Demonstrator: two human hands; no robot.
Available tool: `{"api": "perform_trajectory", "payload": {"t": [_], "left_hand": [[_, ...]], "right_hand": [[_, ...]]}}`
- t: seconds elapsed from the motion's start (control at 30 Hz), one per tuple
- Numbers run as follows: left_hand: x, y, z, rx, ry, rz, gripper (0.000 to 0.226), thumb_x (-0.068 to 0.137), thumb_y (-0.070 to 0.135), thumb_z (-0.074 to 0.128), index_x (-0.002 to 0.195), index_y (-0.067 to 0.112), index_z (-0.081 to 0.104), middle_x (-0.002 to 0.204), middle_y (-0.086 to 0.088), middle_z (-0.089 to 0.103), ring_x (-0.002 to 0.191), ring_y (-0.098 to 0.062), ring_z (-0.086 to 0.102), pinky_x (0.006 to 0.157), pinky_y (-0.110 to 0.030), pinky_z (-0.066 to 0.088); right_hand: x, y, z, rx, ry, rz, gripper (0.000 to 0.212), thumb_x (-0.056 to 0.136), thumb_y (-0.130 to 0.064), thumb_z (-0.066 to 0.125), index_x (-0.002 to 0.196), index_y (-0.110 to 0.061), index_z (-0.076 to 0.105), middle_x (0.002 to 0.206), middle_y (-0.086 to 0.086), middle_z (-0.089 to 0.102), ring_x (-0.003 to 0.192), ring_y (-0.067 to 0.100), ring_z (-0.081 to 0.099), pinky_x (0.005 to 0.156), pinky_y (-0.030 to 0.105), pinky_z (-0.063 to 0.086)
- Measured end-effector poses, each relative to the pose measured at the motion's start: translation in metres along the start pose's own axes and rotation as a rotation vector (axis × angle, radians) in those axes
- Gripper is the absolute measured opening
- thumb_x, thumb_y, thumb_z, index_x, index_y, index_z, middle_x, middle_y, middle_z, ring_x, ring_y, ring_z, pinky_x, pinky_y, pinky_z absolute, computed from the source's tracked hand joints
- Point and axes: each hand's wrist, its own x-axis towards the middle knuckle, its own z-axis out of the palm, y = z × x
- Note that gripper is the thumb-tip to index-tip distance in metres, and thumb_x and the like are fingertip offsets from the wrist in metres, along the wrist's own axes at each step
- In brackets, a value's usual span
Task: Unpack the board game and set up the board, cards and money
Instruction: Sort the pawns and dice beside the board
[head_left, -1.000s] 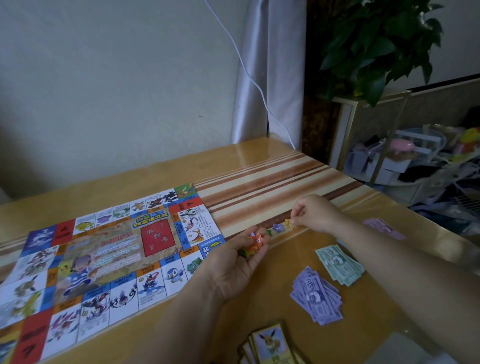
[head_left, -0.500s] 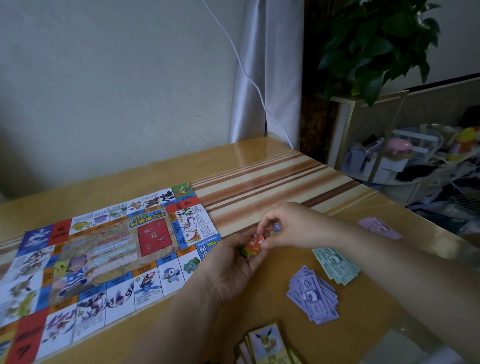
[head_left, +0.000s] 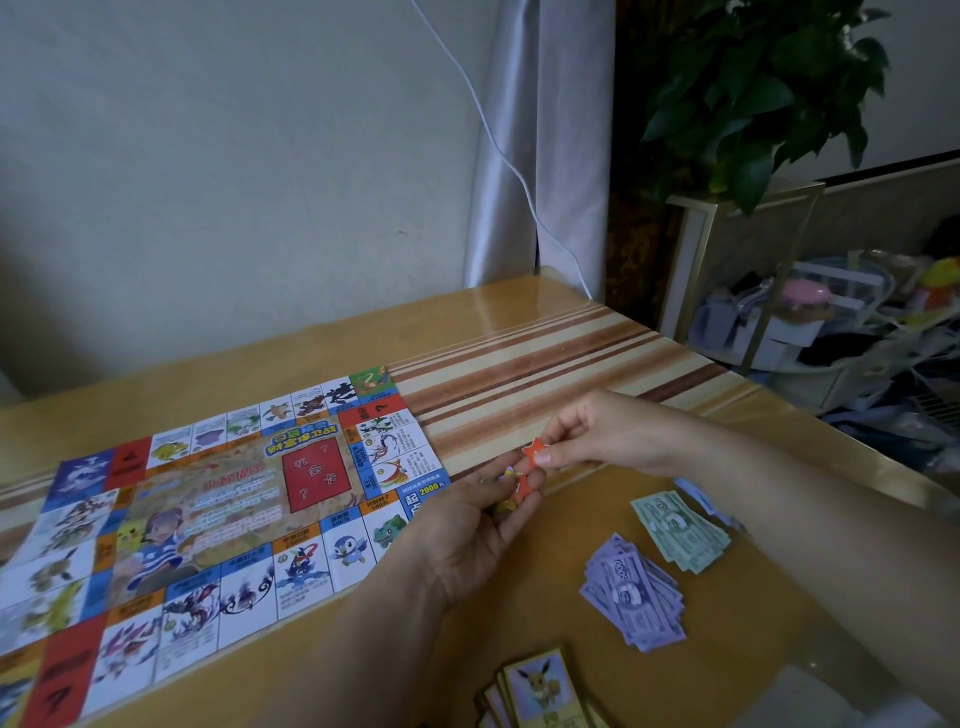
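The paper game board (head_left: 208, 519) lies flat on the left half of the wooden table (head_left: 519, 322). My left hand (head_left: 467, 540) is cupped palm up just right of the board and holds several small coloured tokens (head_left: 511, 496). My right hand (head_left: 597, 436) pinches one orange star-shaped token (head_left: 535, 449) just above them. On the table to the right lie a purple stack of play money (head_left: 636, 590) and a green stack of play money (head_left: 680, 530). A pile of yellow-framed cards (head_left: 540, 691) sits at the bottom edge.
A few more pale notes (head_left: 698, 499) lie behind my right forearm. The table's right edge runs close past the money. Beyond it stand a glass cabinet (head_left: 748, 270) with a leafy plant (head_left: 763, 88) and cluttered baskets. A white cable (head_left: 519, 171) hangs down the wall.
My right hand came back from the table's striped part to my left hand, and now lifts an orange star token out of the tokens held there.
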Motion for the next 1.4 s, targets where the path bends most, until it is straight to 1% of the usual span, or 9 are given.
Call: {"api": "perform_trajectory", "payload": {"t": [0.13, 0.33, 0.53, 0.7, 0.8, 0.9, 0.97, 1.17, 1.4], "left_hand": [[0.003, -0.004, 0.002, -0.004, 0.073, 0.036, 0.020, 0.091, -0.007, 0.048, 0.101, -0.001, 0.065, 0.086, -0.016, 0.070, 0.074, -0.019, 0.068, 0.061, -0.026, 0.058], [0.008, -0.012, 0.004, 0.013, 0.188, 0.088, 0.023, 0.088, -0.005, 0.055, 0.110, 0.000, 0.062, 0.086, -0.015, 0.067, 0.076, -0.017, 0.062, 0.054, -0.021, 0.057], [0.010, -0.014, 0.009, -0.014, 0.212, 0.090, 0.015, 0.089, -0.003, 0.056, 0.102, 0.000, 0.062, 0.084, -0.014, 0.065, 0.078, -0.018, 0.062, 0.058, -0.024, 0.057], [0.008, -0.014, 0.014, -0.100, 0.195, 0.052, 0.010, 0.091, 0.003, 0.056, 0.096, -0.002, 0.063, 0.089, -0.016, 0.065, 0.086, -0.022, 0.063, 0.059, -0.029, 0.057], [0.009, -0.010, 0.012, -0.134, 0.173, 0.038, 0.013, 0.093, 0.009, 0.055, 0.089, -0.002, 0.062, 0.087, -0.016, 0.065, 0.083, -0.023, 0.063, 0.063, -0.031, 0.056], [0.008, -0.008, 0.007, -0.112, 0.110, 0.026, 0.012, 0.092, 0.008, 0.053, 0.097, 0.000, 0.061, 0.091, -0.015, 0.067, 0.084, -0.022, 0.065, 0.069, -0.032, 0.056], [0.009, -0.007, 0.004, -0.118, 0.100, 0.017, 0.018, 0.093, 0.004, 0.050, 0.107, -0.002, 0.060, 0.100, -0.018, 0.068, 0.088, -0.024, 0.067, 0.068, -0.034, 0.057], [0.009, -0.007, 0.004, -0.123, 0.093, 0.009, 0.028, 0.094, -0.008, 0.040, 0.116, -0.004, 0.058, 0.113, -0.020, 0.066, 0.096, -0.027, 0.065, 0.068, -0.035, 0.057], [0.007, -0.005, 0.005, -0.118, 0.090, 0.006, 0.030, 0.094, -0.010, 0.039, 0.118, -0.004, 0.057, 0.113, -0.020, 0.065, 0.096, -0.026, 0.064, 0.069, -0.036, 0.056]], "right_hand": [[-0.001, -0.001, 0.006, 0.083, -0.019, 0.019, 0.007, 0.078, -0.018, 0.075, 0.080, -0.019, 0.069, 0.080, 0.000, 0.070, 0.072, 0.005, 0.060, 0.071, 0.020, 0.045], [0.000, 0.003, 0.016, 0.052, 0.035, 0.030, 0.011, 0.077, -0.020, 0.077, 0.086, -0.020, 0.069, 0.088, 0.003, 0.073, 0.084, 0.010, 0.067, 0.088, 0.027, 0.049], [0.002, 0.005, 0.020, 0.022, 0.104, 0.046, 0.008, 0.079, -0.020, 0.075, 0.081, -0.022, 0.067, 0.077, -0.004, 0.065, 0.075, 0.008, 0.058, 0.069, 0.022, 0.045], [0.008, 0.010, 0.017, 0.014, 0.111, 0.098, 0.008, 0.078, -0.019, 0.075, 0.076, -0.022, 0.068, 0.078, 0.001, 0.064, 0.073, 0.013, 0.056, 0.066, 0.026, 0.046], [0.008, 0.012, 0.009, 0.192, 0.076, 0.157, 0.006, 0.080, -0.012, 0.072, 0.084, -0.014, 0.067, 0.075, 0.004, 0.062, 0.065, 0.010, 0.052, 0.060, 0.022, 0.043], [0.009, 0.018, -0.014, 0.312, 0.188, 0.215, 0.015, 0.081, -0.010, 0.071, 0.095, -0.007, 0.067, 0.080, 0.004, 0.068, 0.062, 0.008, 0.052, 0.059, 0.020, 0.043], [0.012, 0.028, -0.029, 0.159, 0.344, 0.247, 0.014, 0.081, -0.013, 0.072, 0.093, -0.010, 0.067, 0.080, 0.003, 0.067, 0.062, 0.008, 0.053, 0.059, 0.020, 0.042], [0.026, 0.065, -0.038, -0.176, 0.507, 0.336, 0.033, 0.080, -0.016, 0.072, 0.112, -0.011, 0.066, 0.119, 0.009, 0.063, 0.112, 0.023, 0.055, 0.092, 0.031, 0.040], [0.031, 0.068, -0.034, -0.269, 0.481, 0.304, 0.032, 0.083, -0.022, 0.071, 0.113, -0.013, 0.067, 0.117, 0.006, 0.065, 0.111, 0.021, 0.057, 0.096, 0.032, 0.042]]}}
